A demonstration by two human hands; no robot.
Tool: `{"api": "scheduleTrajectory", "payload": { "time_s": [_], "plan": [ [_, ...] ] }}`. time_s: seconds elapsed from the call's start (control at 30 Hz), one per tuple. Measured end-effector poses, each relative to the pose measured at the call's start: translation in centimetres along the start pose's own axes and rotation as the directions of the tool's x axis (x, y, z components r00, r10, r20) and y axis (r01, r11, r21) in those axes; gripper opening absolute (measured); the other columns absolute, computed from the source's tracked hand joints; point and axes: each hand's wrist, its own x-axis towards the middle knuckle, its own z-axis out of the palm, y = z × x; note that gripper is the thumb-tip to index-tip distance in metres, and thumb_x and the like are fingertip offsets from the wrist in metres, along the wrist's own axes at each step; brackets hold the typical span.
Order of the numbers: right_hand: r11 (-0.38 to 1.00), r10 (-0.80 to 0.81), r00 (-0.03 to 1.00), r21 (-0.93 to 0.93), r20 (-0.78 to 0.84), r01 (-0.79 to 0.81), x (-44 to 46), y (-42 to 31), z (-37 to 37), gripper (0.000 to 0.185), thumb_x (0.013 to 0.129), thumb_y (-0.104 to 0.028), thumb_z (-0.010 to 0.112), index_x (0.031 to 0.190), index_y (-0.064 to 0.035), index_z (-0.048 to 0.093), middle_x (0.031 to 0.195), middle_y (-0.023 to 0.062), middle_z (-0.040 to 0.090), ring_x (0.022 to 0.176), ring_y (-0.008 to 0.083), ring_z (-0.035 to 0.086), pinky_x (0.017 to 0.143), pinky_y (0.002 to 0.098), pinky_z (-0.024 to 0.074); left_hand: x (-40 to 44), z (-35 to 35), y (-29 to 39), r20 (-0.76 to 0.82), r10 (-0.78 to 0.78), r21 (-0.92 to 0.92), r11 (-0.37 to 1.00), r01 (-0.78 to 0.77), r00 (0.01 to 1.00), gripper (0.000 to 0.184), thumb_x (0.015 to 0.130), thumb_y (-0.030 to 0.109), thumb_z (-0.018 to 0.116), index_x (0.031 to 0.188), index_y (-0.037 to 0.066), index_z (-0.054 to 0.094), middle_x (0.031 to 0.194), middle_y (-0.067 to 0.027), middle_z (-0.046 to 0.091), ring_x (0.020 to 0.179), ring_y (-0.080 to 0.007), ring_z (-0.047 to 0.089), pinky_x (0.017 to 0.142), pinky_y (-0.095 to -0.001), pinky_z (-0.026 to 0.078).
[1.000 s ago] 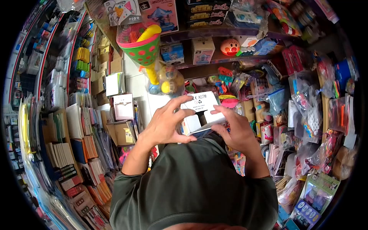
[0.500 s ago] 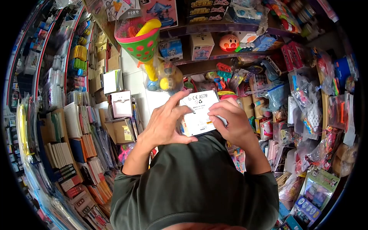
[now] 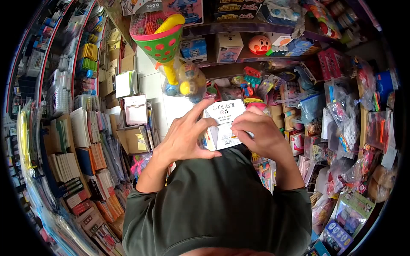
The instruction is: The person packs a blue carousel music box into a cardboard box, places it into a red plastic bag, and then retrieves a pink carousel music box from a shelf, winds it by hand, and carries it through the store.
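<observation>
A white cardboard box [image 3: 226, 112] with "CE ASTM" and recycling marks printed on its face is held in front of my dark shirt. My left hand [image 3: 185, 132] grips it from the left, index finger along the top edge and thumb under the near corner. A seam crosses the middle of the face, and the panels beside it dip inward. At the right side, my right hand [image 3: 258, 132] has its fingers curled and thumb pressed against the box at this seam. What lies inside the box is hidden.
A green polka-dot bucket [image 3: 158, 47] with yellow toys in netting hangs ahead, above a bag of balls [image 3: 188, 83]. Shelves with boxed toys and a round red-cheeked face toy [image 3: 259, 44] stand beyond. Notebooks [image 3: 64, 168] fill the left; bagged toys [image 3: 341, 115] crowd the right.
The box face, nearly flat before, now folds inward along its middle seam, its panels parted under my right fingers. My left hand stays on the left side. The view has shifted slightly.
</observation>
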Motion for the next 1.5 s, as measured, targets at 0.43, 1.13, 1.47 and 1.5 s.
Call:
{"api": "scheduleTrajectory", "payload": {
  "time_s": [0.43, 1.13, 1.47, 1.5],
  "plan": [
    [0.906, 0.329, 0.911, 0.354, -0.25, -0.231, -1.9, 0.1, -1.2, 0.081, 0.074, -0.014, 0.088, 0.145, -0.0033, 0.05, 0.149, 0.0151, 0.047, 0.13, 0.0255, 0.056, 0.102, 0.0368, 0.0506, -0.6, 0.9, -0.3, -0.205, 0.144, -0.009, 0.989, -0.149, 0.968, 0.107, 0.056, 0.031, 0.093, 0.149, 0.015, 0.042, 0.145, -0.0273, 0.046, 0.123, -0.0474, 0.057, 0.096, -0.0488, 0.054],
    [0.729, 0.65, 0.515, 0.65, -0.558, -0.216, -7.4, 8.0, 0.0, 0.045, 0.104, -0.013, 0.056, 0.145, 0.0028, 0.044, 0.138, 0.0167, 0.057, 0.116, 0.0205, 0.062, 0.095, 0.0312, 0.052, 5.1, 11.6, -7.3, 0.439, -0.535, -0.743, -0.668, -0.043, 0.722, 0.087, 0.094, 0.066, 0.045, 0.157, 0.008, 0.031, 0.159, -0.0199, 0.035, 0.143, -0.0385, 0.04, 0.121, -0.0591, 0.031],
    [0.736, 0.597, 0.609, 0.658, -0.522, -0.157, -3.2, 5.3, 8.2, 0.05, 0.104, -0.022, 0.059, 0.145, 0.0017, 0.045, 0.138, 0.0146, 0.056, 0.127, 0.0242, 0.054, 0.103, 0.039, 0.0467, 5.1, 13.1, -7.0, 0.281, -0.455, -0.739, -0.664, -0.112, 0.845, 0.071, 0.094, 0.063, 0.049, 0.144, 0.012, 0.055, 0.143, -0.0148, 0.057, 0.13, -0.0361, 0.054, 0.113, -0.0547, 0.041],
    [0.809, 0.588, 0.449, 0.5, -0.673, -0.308, -3.2, 4.6, 7.8, 0.041, 0.106, -0.03, 0.058, 0.132, 0.0013, 0.059, 0.128, 0.013, 0.063, 0.11, 0.0232, 0.063, 0.09, 0.0353, 0.052, 4.7, 14.2, -8.4, 0.275, -0.457, -0.741, -0.661, -0.117, 0.846, 0.071, 0.094, 0.063, 0.049, 0.144, 0.012, 0.055, 0.143, -0.0148, 0.057, 0.13, -0.0361, 0.054, 0.113, -0.0547, 0.041]
  ]
}}
